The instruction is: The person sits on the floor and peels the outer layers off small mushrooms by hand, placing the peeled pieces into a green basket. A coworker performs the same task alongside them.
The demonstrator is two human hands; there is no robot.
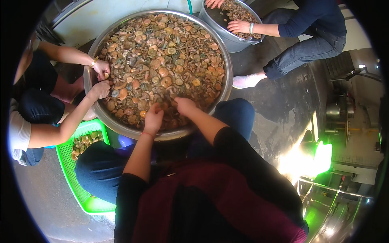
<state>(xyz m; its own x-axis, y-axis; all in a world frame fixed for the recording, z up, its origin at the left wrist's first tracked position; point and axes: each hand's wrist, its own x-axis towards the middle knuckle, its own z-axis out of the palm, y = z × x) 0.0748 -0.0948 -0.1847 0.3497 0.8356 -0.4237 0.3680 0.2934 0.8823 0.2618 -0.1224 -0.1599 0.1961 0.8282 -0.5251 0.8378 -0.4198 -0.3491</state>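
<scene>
A wide round metal basin (226, 57) full of wet mushrooms (164, 60) stands before me. Over its near edge my left hand (153, 117) hangs just above the mushrooms, fingers bent; whether a small piece lies between them cannot be told. To its right, my right hand (184, 106) reaches in over the mushrooms, its fingertips close together near a dark, blurred patch. What those fingertips touch is unclear. The two hands are apart.
At the left, a person's hands (101, 88) work at the basin's rim. Another person's hands (240, 26) reach into a metal pot (235, 45) of mushrooms at the top right. A green plastic basket (70, 179) holding mushrooms lies at the lower left, beside my knee.
</scene>
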